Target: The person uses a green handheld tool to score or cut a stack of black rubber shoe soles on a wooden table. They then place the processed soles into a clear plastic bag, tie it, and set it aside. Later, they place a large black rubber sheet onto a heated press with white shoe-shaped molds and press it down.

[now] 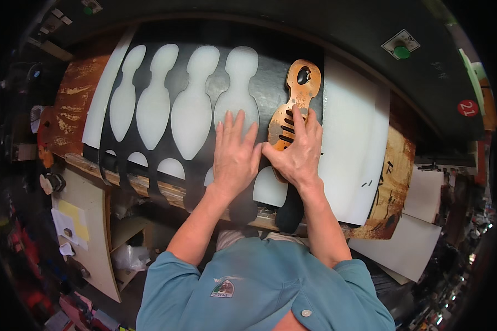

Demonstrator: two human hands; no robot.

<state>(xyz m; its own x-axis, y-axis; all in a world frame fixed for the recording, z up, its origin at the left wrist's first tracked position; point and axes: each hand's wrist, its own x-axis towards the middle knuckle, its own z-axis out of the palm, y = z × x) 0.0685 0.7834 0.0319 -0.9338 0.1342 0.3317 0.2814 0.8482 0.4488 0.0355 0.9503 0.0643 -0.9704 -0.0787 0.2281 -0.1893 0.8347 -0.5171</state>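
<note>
**Both hands pressed flat on the black sheet, right hand on the cutting die**

Your two forearms come up from the lower edge and converge near the middle of the bench, wrists close together, thumbs almost touching.

Your left hand (234,154) lies palm down on the black sheet (270,94). Its fingers are straight, only slightly spread, and their tips rest across the lower part of the rightmost sole-shaped cutout (237,88). It grips nothing; it simply presses flat.

Your right hand (297,153) lies just beside it, also palm down, covering the lower half of the rusty brown sole-shaped cutting die (298,91). The fingers are held loosely together and extended up along the die, the middle fingertip reaching near its narrow waist. You are pressing on the die rather than pinching it. The die sits on the black sheet at the right end of the cutout row, tilted slightly, its rounded heel end with a dark hole pointing away from you.

To the left, three more white cutouts (154,102) stand in a row, with a second partial row below them near the bench edge. Right of the die a bare white board (353,143) shows, touching the sheet's edge. A worn, rust-stained slab (395,182) lies under it. Nothing blocks either hand.
</note>
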